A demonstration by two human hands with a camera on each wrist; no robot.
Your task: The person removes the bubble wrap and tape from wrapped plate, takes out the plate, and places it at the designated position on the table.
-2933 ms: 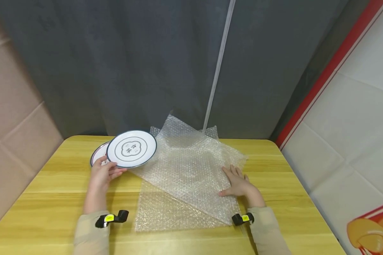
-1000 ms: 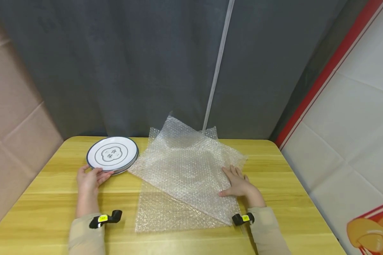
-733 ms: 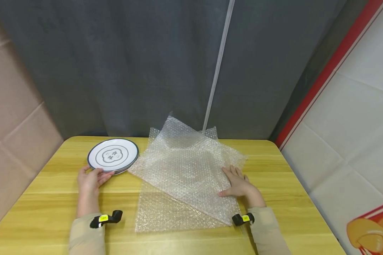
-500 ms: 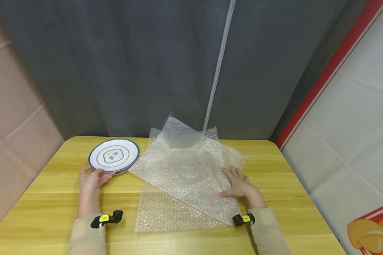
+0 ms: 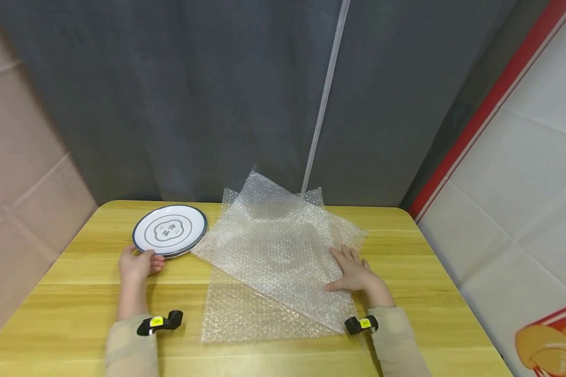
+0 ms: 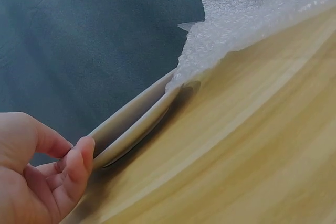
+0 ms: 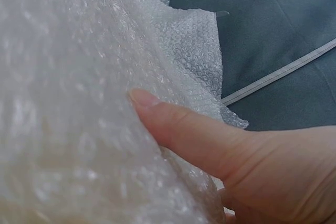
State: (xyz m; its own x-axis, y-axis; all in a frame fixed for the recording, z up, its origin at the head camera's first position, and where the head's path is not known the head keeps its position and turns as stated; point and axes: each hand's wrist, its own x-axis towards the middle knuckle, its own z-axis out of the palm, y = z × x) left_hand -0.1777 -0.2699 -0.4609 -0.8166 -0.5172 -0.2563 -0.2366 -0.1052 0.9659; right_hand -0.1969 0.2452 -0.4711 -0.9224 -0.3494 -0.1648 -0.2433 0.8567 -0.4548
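A white plate [image 5: 158, 230] with a dark blue rim and a printed centre lies on top of another plate at the left of the table. My left hand [image 5: 135, 264] pinches the upper plate's near rim between thumb and fingers; the left wrist view shows a narrow gap between this plate [image 6: 131, 106] and the lower plate [image 6: 134, 137]. Sheets of clear bubble wrap [image 5: 278, 246] are spread crosswise over the middle of the table. On their right side rests my right hand [image 5: 354, 272], fingers spread; its thumb [image 7: 184, 129] lies along the wrap in the right wrist view.
The wooden table [image 5: 415, 314] ends at a grey curtain [image 5: 217, 104] behind. Pale wall panels stand left and right. Some corners of the wrap reach the table's back edge, and its left corner comes right up to the plates.
The left hand has moved the blue-rimmed plate left and down onto the other plate, then shifted it slightly right. My right hand has stayed in place on the bubble wrap.
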